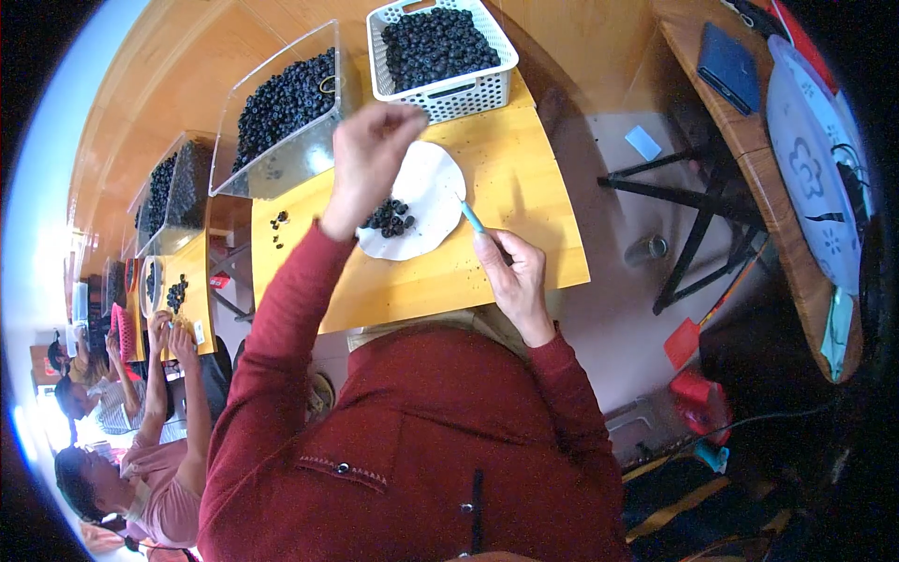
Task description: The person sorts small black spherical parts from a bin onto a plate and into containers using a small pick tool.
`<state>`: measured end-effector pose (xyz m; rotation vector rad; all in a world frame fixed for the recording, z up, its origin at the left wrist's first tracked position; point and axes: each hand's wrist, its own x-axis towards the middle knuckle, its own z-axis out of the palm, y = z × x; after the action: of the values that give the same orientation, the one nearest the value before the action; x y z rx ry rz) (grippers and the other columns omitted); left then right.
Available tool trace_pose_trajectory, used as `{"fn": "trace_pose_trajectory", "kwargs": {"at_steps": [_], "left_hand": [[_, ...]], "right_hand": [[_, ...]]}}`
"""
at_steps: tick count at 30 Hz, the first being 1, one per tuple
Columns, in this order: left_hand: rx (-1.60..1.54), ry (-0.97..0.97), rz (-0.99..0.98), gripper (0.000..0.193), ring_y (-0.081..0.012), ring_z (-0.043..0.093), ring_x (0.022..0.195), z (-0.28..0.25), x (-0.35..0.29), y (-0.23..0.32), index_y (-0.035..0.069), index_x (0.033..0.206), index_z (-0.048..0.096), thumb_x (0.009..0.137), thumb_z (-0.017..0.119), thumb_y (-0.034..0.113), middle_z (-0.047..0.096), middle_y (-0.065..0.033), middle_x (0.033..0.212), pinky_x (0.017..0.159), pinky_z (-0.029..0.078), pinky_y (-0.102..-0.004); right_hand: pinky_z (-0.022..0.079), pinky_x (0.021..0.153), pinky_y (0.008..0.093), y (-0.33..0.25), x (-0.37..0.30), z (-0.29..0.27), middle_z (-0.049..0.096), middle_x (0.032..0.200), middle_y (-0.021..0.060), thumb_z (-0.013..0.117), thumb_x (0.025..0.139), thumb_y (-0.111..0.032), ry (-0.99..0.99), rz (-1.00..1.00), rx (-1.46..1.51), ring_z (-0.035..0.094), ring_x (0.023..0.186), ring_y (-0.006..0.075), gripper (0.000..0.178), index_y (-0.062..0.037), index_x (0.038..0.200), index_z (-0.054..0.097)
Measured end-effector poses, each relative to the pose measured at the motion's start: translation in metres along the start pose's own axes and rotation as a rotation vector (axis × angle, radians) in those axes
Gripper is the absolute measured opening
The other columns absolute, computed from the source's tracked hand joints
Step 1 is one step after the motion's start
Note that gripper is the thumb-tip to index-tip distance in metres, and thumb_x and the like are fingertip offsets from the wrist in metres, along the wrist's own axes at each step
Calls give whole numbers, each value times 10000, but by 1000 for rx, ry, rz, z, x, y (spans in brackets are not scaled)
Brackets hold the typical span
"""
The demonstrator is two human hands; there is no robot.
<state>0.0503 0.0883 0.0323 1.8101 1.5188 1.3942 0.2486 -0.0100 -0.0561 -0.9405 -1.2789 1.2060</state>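
My left hand (373, 155) is raised over the far part of the table, just in front of a white perforated basket (468, 98) heaped with dark round berry-like pieces (440, 47). Its fingers are curled together, and anything between them is hidden. In my right hand (517, 272) is a slim teal-handled tool (471, 217) with a thin tip pointing up and left, over the right edge of a round white plate (435, 187). A small pile of the dark pieces (391, 218) lies on the plate's left part, below my left wrist.
Left of the basket stands a clear plastic bin (281, 169) full of dark pieces; another clear bin (183, 201) is farther left. Crumbs (278, 225) dot the yellow table (524, 178). Co-workers sit at the left, one person's hands (173, 337) at a neighbouring table. A black-legged wooden table (740, 122) stands right.
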Motion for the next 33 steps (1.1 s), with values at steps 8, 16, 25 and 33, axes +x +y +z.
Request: {"fn": "trace_pose_trajectory", "kwargs": {"at_steps": [8,16,25,33], "left_hand": [[279,-115,145,219,-222,716,790,3,46,-6,-14,1011,706,830,715,108,724,-161,887,708,560,-321],[526,-470,87,201,-296,695,847,-46,-27,-47,13,982,718,797,710,90,703,-171,938,752,544,-378],[494,-666,132,213,-295,661,912,-56,-43,-36,20,957,719,779,732,137,697,-143,925,852,516,-383],[599,-655,293,608,-372,432,1271,-52,-70,-43,67,1287,571,818,714,427,511,-171,1292,1054,394,-452]], "right_hand": [[354,517,227,6,1,-2,524,646,-54,635,965,-292,16,3,-13,441,609,29,347,49,995,691],[361,526,224,2,-1,-3,534,652,-50,642,961,-288,14,-4,-14,446,616,33,344,52,987,692],[369,532,226,10,-3,-4,551,669,-38,633,967,-298,23,-27,-11,460,621,37,354,50,990,692],[379,539,228,4,-3,-5,564,664,-22,641,962,-308,23,-16,-12,472,624,45,364,50,997,695]]}}
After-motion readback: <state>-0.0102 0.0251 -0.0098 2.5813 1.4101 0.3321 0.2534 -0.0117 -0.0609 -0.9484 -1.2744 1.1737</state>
